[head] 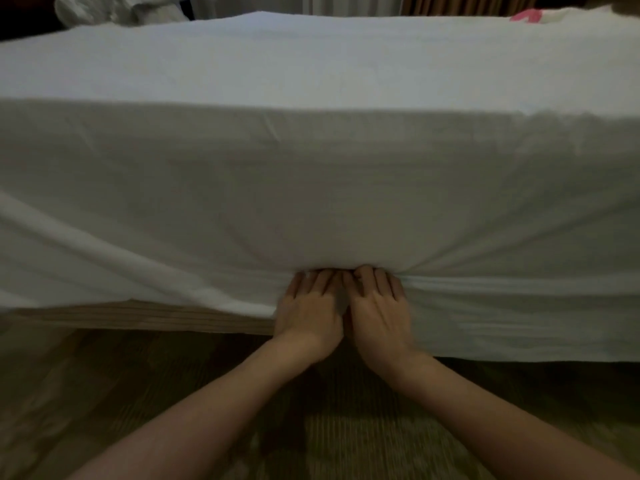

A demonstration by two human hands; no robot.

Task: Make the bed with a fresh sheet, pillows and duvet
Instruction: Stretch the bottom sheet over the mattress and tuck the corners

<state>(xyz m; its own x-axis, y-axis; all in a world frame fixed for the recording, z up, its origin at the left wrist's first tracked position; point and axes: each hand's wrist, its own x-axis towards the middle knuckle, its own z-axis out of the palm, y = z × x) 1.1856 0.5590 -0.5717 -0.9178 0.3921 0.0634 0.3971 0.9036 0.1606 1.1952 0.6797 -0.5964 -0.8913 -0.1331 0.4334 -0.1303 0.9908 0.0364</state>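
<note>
A white sheet covers the mattress top and hangs down its near side. My left hand and my right hand lie side by side, palms down, at the mattress's lower edge. Their straight fingers push the sheet in under the mattress, and the fingertips are hidden in the gap. Folds in the cloth fan out from the hands to both sides. To the left of the hands the sheet hangs loose in a slack diagonal fold.
The tan bed base shows below the sheet at the left. Patterned carpet covers the floor under my arms. A crumpled white bundle lies beyond the bed's far left, and something pink sits at the far right.
</note>
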